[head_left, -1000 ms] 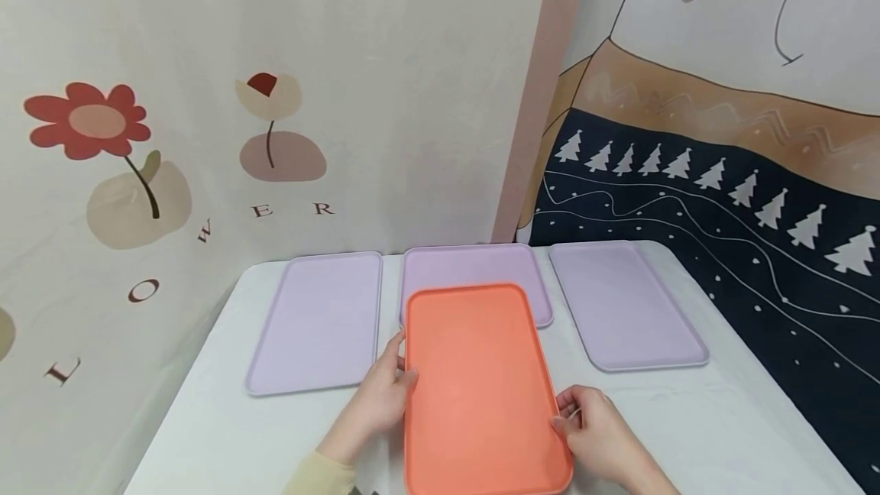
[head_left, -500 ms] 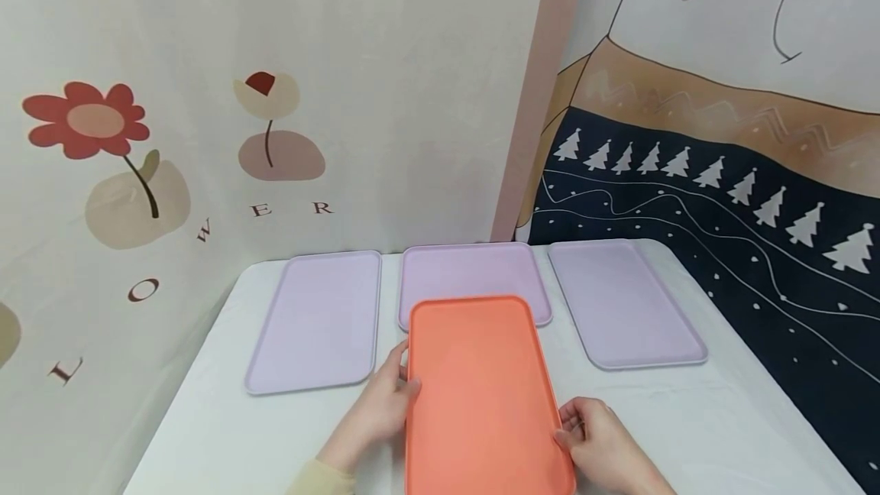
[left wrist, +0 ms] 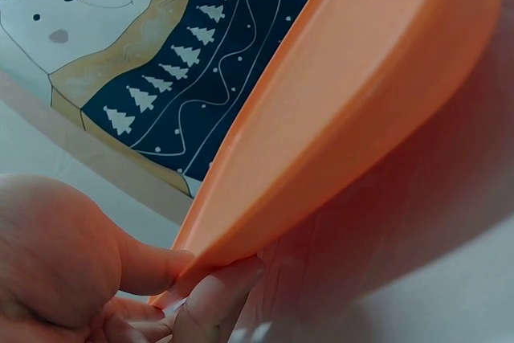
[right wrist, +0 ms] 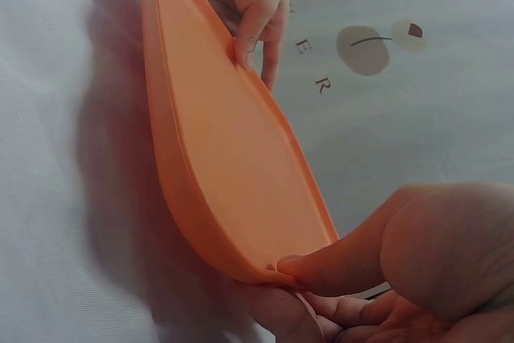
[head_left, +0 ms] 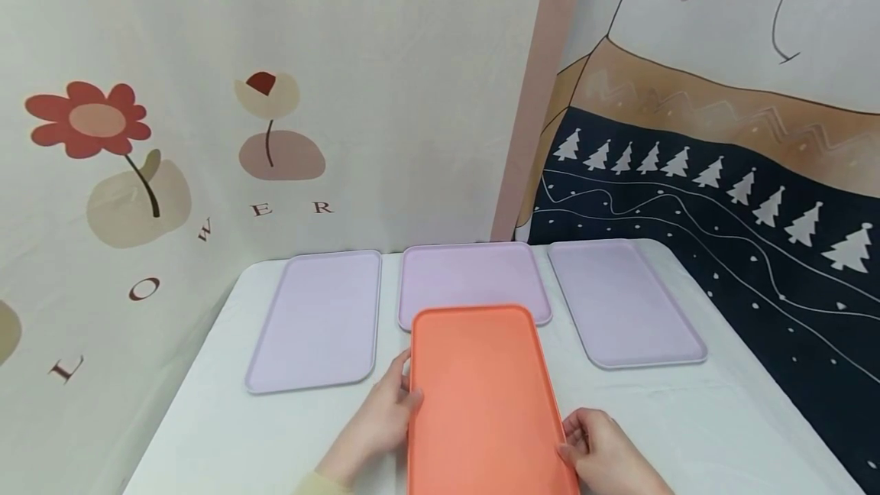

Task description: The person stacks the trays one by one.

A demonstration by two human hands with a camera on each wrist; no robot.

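Note:
An orange rectangular tray [head_left: 481, 403] is held above the white table near its front, long side pointing away from me. My left hand [head_left: 385, 418] grips its left rim, thumb on top and fingers underneath, as the left wrist view shows on the tray [left wrist: 345, 110]. My right hand [head_left: 598, 453] grips the right rim the same way, seen in the right wrist view against the tray [right wrist: 233, 166]. The far end of the orange tray overlaps the near edge of the middle lilac tray [head_left: 470, 273].
Three lilac trays lie in a row at the back of the table: left one [head_left: 319, 319], middle one, right one [head_left: 622, 300]. Printed cloth backdrops hang behind and to the right. The table's right edge [head_left: 791, 396] runs close to the dark tree-patterned cloth.
Both hands have drawn the orange tray toward me, so it covers less of the middle lilac tray than a second ago. The grips are unchanged.

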